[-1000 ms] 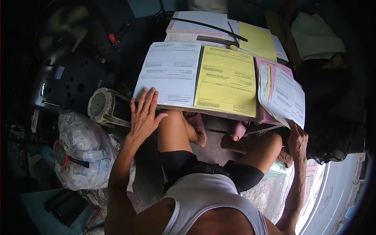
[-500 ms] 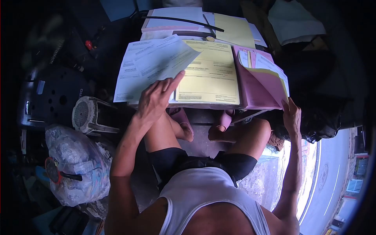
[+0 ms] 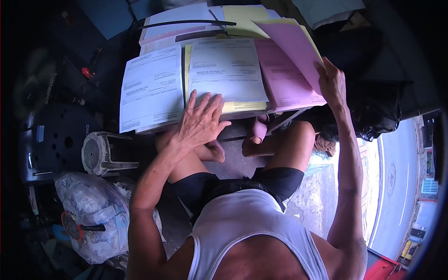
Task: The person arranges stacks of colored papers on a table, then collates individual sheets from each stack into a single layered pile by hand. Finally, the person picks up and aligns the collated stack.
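My left hand [image 3: 201, 119] lies with fingers spread on the lower left corner of a white printed form [image 3: 228, 70]. That form rests on a stack of yellow forms [image 3: 245, 107], whose edges show at its left and bottom. On the left is a stack of white forms [image 3: 151, 88]. Pinched along its right edge by my right hand [image 3: 332, 81], a pink sheet [image 3: 296, 51] is raised and tilted over the stack of pink forms [image 3: 282, 77]. A yellow edge shows behind the raised sheet; how many sheets are held is unclear.
Behind the forms lie more paper stacks [image 3: 177, 21], with a black strip [image 3: 186, 22] across them. A stool [image 3: 100, 151] and a filled plastic bag [image 3: 100, 210] stand left. Black plastic bags [image 3: 378, 112] are at the right.
My left hand has laid the white form on the yellow stack and its fingers have spread. My right hand has raised the pink sheet up and leftward. The view has shifted slightly.
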### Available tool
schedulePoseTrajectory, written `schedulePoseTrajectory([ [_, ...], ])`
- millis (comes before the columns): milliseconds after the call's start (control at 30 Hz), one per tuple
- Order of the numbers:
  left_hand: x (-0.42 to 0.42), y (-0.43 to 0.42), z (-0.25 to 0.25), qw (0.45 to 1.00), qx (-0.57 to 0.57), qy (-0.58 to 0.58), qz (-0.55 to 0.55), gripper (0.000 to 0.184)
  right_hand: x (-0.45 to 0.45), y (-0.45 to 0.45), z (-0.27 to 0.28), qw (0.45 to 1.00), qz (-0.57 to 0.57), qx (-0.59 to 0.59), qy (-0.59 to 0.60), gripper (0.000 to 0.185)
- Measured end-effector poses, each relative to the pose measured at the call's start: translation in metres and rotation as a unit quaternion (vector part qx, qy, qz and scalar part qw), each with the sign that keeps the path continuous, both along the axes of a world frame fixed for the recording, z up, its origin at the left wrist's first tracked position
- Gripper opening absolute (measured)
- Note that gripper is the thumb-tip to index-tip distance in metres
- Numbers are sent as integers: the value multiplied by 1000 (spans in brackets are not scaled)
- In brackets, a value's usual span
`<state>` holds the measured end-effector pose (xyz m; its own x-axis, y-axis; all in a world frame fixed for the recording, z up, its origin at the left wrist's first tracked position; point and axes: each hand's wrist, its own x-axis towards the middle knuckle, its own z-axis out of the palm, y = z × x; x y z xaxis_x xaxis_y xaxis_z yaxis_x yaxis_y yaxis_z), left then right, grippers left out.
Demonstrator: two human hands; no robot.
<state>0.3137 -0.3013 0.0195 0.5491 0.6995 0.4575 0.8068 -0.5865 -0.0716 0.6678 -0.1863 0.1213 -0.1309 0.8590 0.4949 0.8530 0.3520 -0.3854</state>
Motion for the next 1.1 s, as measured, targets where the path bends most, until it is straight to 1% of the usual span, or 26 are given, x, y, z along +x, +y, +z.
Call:
schedulePoseTrajectory([
  [67,-3,-2,-15,998,62,18,-9,33,-25,6,4,999,40,18,-22,17],
  [100,-2,-2,-22,995,97,20,-4,29,-39,10,1,997,57,46,-38,16],
  [167,0,-5,-21,994,105,26,2,27,-70,12,-6,985,102,112,-82,18],
  [200,1,-6,-20,993,115,29,8,24,-84,8,-9,979,124,117,-109,25],
  [233,3,-7,-19,993,114,30,9,24,-96,7,-17,973,143,107,-146,31],
  [267,4,-7,-18,994,108,14,6,23,-109,-4,-17,969,169,64,-167,32],
  [333,4,-8,-18,995,102,-3,6,22,-124,-17,-33,951,232,55,-198,32],
  [400,3,-8,-19,993,116,-1,6,21,-128,-35,-36,942,239,5,-236,32],
  [467,3,-9,-19,993,119,-5,8,21,-125,-36,-37,944,241,7,-224,31],
  [567,5,-10,-19,993,118,-14,9,21,-120,-29,-36,950,251,-33,-184,32],
  [600,5,-9,-19,993,115,-23,7,21,-119,-29,-38,949,254,-32,-182,32],
  [667,5,-9,-17,993,114,-26,11,19,-118,-32,-45,934,292,13,-207,31],
  [733,5,-11,-15,995,90,-17,30,22,-119,-38,-52,930,298,8,-214,29],
  [800,4,-11,-12,996,70,-36,37,19,-118,-45,-56,922,302,12,-242,27],
  [867,2,-8,-3,995,82,-46,24,16,-119,-52,-53,922,317,11,-222,25],
  [933,4,-10,7,995,81,-58,30,15,-119,-57,-49,920,341,54,-188,25],
  [967,5,-10,14,991,114,-58,40,17,-120,-58,-48,919,345,68,-177,25],
  [1000,7,-9,18,986,147,-60,46,19,-124,-55,-51,926,304,37,-219,27],
  [1033,9,-6,19,979,188,-61,46,28,-126,-53,-52,930,258,3,-260,28],
  [1067,14,-9,29,971,224,-58,56,28,-128,-48,-46,929,263,-7,-261,29],
  [1100,24,-12,32,966,244,-78,42,27,-128,-40,-43,926,272,32,-259,24],
])
